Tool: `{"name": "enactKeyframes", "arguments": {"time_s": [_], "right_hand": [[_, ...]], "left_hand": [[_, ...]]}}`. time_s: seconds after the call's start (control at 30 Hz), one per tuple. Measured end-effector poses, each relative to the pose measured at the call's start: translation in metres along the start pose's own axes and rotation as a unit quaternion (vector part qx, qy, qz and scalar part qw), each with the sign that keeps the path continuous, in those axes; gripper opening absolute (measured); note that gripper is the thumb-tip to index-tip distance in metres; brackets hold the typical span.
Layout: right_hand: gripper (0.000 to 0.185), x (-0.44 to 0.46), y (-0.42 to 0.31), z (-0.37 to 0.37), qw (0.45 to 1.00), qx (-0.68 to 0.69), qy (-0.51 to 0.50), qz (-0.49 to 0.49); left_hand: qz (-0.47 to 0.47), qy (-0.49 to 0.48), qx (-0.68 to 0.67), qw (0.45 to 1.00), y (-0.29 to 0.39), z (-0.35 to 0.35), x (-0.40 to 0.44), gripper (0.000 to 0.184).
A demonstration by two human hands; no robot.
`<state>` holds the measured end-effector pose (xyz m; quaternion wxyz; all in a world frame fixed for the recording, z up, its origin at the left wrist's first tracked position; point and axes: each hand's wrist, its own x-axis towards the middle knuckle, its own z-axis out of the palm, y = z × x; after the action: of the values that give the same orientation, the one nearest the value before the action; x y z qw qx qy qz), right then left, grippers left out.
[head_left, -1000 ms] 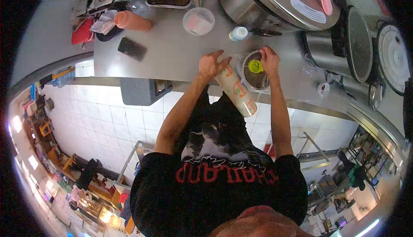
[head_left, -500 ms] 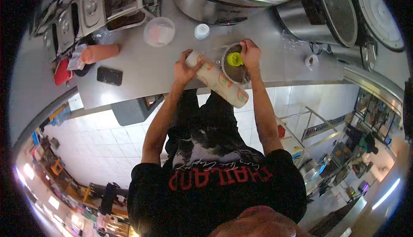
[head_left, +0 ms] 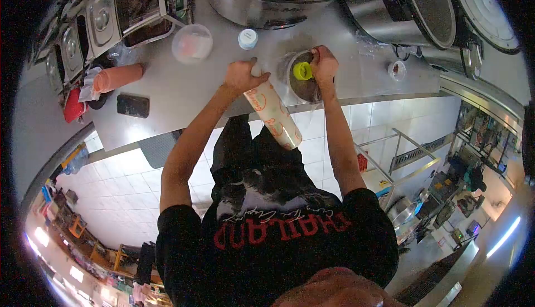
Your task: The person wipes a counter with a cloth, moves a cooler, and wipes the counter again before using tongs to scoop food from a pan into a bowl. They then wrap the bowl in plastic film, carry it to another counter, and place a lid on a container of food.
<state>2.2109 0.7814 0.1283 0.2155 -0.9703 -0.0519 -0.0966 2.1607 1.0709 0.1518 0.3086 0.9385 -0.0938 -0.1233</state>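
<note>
My left hand (head_left: pixel 244 76) is closed round the upper end of a long white cylinder (head_left: pixel 274 116) with orange print. The cylinder slants down past the counter's front edge, its lower end in front of my legs. To its right, a round container (head_left: pixel 306 88) with a dark grey-brown inside sits near that edge. My right hand (head_left: pixel 324 66) grips the container's right rim with closed fingers. A small yellow-green cup-like piece (head_left: pixel 302 71) sits within the container, close to my right fingers. Whether those fingers also touch it, I cannot tell.
A white-lidded jar (head_left: pixel 247 39) and a translucent tub (head_left: pixel 192 44) stand farther back on the steel counter (head_left: pixel 173 98). Leftward lie a phone (head_left: pixel 133 106) and a pink bottle (head_left: pixel 118 78). Big steel cookers (head_left: pixel 251 6) line the back. A small cup (head_left: pixel 397 71) stands right.
My left hand has turned the cylinder steeper, and its lower end has swung left, away from the container. My right hand stays at the container's rim. The whole view has shifted slightly.
</note>
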Motion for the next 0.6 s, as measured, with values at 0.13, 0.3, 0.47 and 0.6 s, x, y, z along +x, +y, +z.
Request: {"name": "enactKeyframes", "arguments": {"time_s": [0.13,0.3,0.47,0.6], "right_hand": [[0.01,0.003,0.004,-0.004,0.999,0.0,-0.025,0.022],[0.008,0.006,0.008,-0.003,0.999,0.016,-0.018,-0.024],[0.008,0.01,0.024,0.01,0.995,0.024,-0.023,-0.093],[0.008,0.011,0.016,0.0,0.982,0.044,-0.076,-0.166]], "left_hand": [[0.026,-0.021,0.003,0.999,0.006,0.0,0.018,0.054],[0.03,-0.101,0.061,0.993,0.018,0.012,0.028,0.063],[-0.051,-0.122,0.033,0.991,0.027,0.013,0.006,0.058],[-0.172,0.016,-0.017,0.985,0.036,0.053,-0.061,0.055]]}}
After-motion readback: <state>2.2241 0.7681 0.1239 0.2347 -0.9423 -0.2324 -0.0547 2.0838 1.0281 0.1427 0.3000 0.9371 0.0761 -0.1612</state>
